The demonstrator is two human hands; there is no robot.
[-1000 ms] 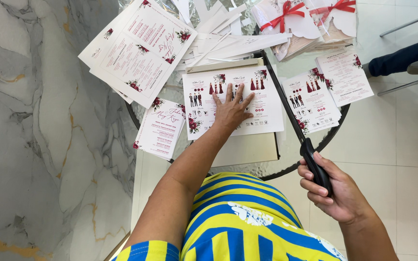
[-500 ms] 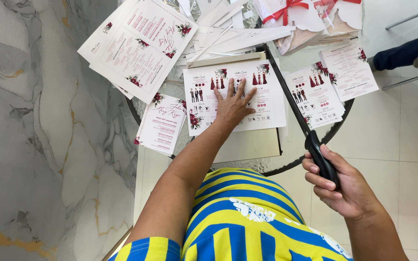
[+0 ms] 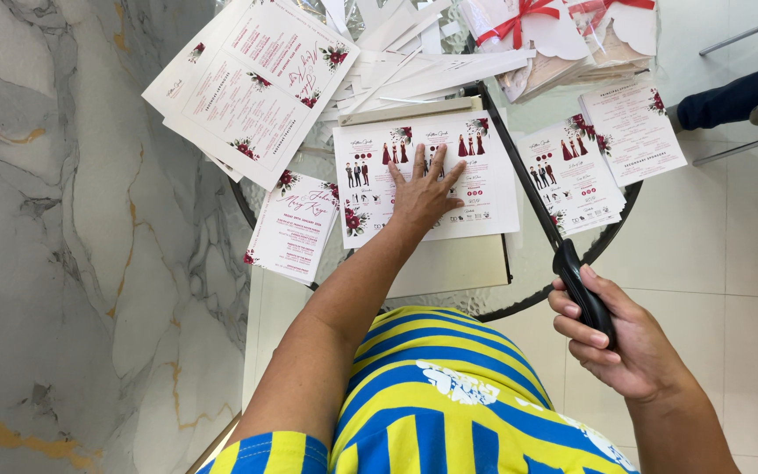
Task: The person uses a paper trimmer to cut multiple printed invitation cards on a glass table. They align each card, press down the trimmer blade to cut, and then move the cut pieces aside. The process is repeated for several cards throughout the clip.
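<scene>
At the far edge, paper stacks (image 3: 414,44) are cut off. A printed sheet (image 3: 432,175) on the glass tabletop (image 3: 528,281) is pressed by the flat, spread left hand (image 3: 421,195); the cutter handle (image 3: 582,291) is gripped by the closed right hand (image 3: 620,338).

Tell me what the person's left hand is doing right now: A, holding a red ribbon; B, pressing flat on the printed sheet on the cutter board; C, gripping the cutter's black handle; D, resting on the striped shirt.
B: the left hand lies spread, palm down, on the printed sheet, while the right hand holds the black handle.
</scene>
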